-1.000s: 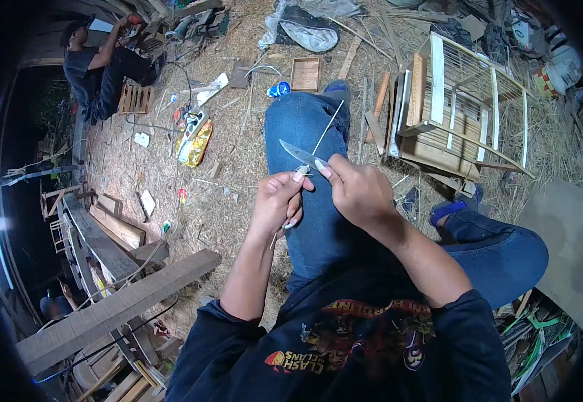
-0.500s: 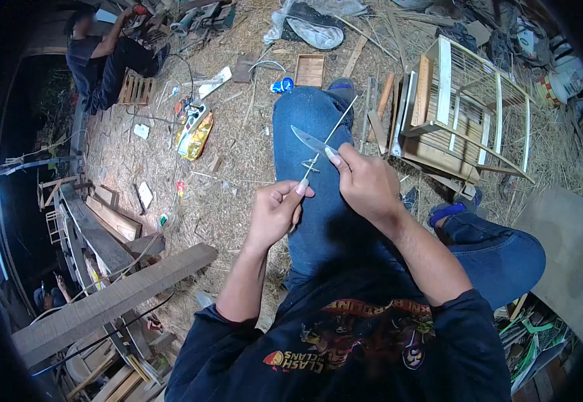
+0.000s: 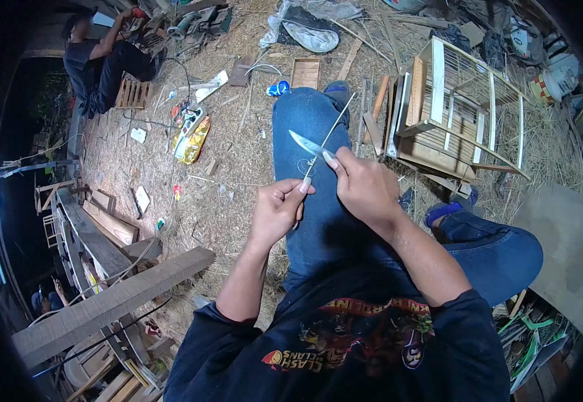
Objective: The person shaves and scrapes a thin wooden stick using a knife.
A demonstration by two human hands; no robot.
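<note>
Above the raised jeans leg (image 3: 315, 231), a person's two bare hands work close together. The left hand (image 3: 278, 213) has thumb and forefinger pinched on a thin, pale stick (image 3: 343, 116), the other fingers curled in; the stick slants up and away over the leg's knee. The right hand (image 3: 370, 184) is closed around a knife (image 3: 307, 142), its handle hidden in the fist and its thumb forward by the blade. The blade crosses the stick, just beyond thin curled shavings (image 3: 303, 165) that hang over the leg. Right of the leg is a slatted wooden cage (image 3: 437, 79); just beyond the knee are a blue can (image 3: 278, 88) and a small wooden tray (image 3: 293, 75). Left of the leg lies a gold packet (image 3: 198, 143), and farther off, another person (image 3: 82, 63) sits.
</note>
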